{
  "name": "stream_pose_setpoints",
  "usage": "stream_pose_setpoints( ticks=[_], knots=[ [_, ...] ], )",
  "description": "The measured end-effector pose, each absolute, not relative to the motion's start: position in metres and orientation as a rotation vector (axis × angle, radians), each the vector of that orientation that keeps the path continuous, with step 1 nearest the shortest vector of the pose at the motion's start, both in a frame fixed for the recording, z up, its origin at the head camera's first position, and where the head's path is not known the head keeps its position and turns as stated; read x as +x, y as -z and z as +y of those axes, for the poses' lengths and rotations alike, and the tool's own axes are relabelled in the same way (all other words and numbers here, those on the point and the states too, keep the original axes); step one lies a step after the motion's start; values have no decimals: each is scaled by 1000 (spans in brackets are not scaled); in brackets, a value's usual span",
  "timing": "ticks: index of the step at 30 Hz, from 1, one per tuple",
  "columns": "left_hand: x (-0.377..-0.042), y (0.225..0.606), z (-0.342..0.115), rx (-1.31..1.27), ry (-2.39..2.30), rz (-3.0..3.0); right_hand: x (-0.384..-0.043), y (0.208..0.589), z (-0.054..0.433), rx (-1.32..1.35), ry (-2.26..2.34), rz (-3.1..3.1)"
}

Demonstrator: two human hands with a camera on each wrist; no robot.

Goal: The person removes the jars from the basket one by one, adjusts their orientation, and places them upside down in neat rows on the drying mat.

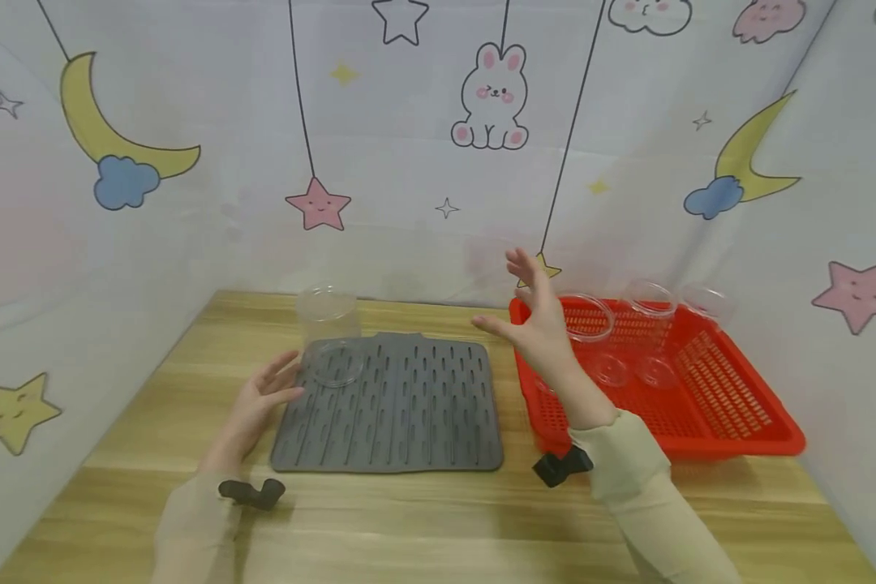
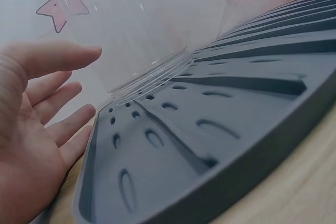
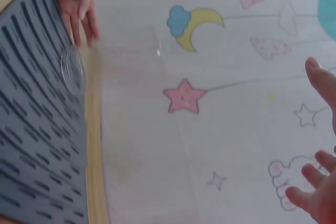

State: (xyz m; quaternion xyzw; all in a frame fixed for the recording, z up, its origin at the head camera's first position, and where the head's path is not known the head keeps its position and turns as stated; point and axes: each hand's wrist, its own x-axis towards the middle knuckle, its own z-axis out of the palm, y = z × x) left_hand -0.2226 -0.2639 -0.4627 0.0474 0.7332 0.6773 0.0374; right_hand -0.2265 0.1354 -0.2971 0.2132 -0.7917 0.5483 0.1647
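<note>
**Two spread hands, one clear container at the mat's corner**

On my head feed I work from the gray mat (image 1: 427,422). A clear container (image 1: 328,324) stands upright at its far left corner. The left hand (image 1: 260,399) is just beside the mat's left edge, near the container, fingers loosely apart and gripping nothing I can see. The right hand (image 1: 542,331) is raised off the mat's right side, thumb spread well away from the fingers, nothing visible between them. Right of the mat sits a red basket (image 1: 701,446) with clear vessels (image 1: 655,373) in it. If the right sleeve (image 1: 631,462) swings low, I think it could catch the basket and set those vessels knocking.

My left wrist feed puts the container's base close to the mat's edge. I cannot tell whether it overhangs; if so, a nudge from the left fingertips might tip it.

On my right wrist feed, the left fingers point toward that base at the mat's edge. The see-through walls barely show, so a misjudged reach could knock the container off the mat.
</note>
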Motion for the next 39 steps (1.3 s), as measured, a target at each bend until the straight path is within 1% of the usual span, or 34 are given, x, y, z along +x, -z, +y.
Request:
stream_pose_setpoints(
  ticks=[11,19,30,34,39],
  knots=[
    [-223,465,-265,178,-2076,2266,-238,283,247,230,-1438,-2222],
    [-223,463,-264,172,-2070,2269,-244,287,315,-47,-1459,-2088],
    [-223,461,-264,167,-2054,2272,-241,310,369,-360,-1460,-2242],
    [-223,460,-264,165,-2049,2272,-241,318,381,-392,-1508,-2326],
    [-223,461,-264,161,-2074,2259,-247,325,395,-340,-1597,-2409]
  ],
)
